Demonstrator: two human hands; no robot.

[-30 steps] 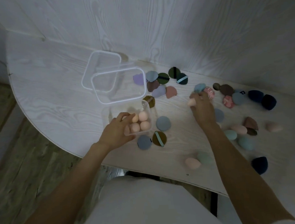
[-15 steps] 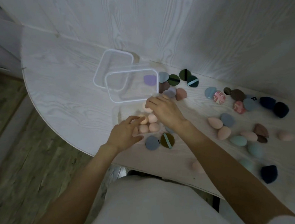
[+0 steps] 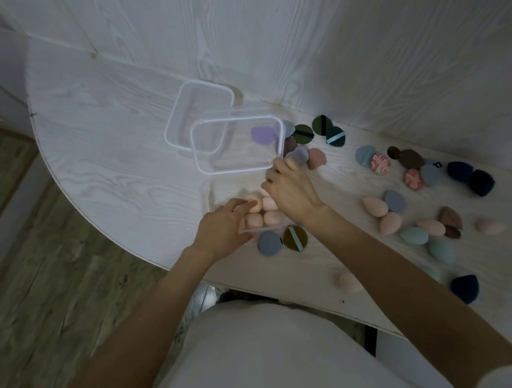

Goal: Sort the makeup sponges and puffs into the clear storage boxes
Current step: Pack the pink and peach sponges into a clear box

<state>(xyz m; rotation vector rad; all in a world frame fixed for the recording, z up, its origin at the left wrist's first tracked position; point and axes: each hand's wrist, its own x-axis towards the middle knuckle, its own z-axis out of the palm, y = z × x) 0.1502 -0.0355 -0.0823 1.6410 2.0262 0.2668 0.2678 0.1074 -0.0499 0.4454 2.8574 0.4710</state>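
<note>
From my remote feed, the left hand [image 3: 220, 227] rests relaxed, open fingers on peach sponges [image 3: 261, 213] in the small clear box [image 3: 218, 196]. The right hand [image 3: 291, 191] reaches over it, fingers curled; I cannot tell what they hold. Puffs and sponges scatter across the whitewashed bench [image 3: 107, 144], wood floor beside.

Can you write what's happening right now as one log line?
step: filling small clear box | peach sponges inside | left hand steadies box | right hand over box, grip unclear | loose puffs remain
</note>
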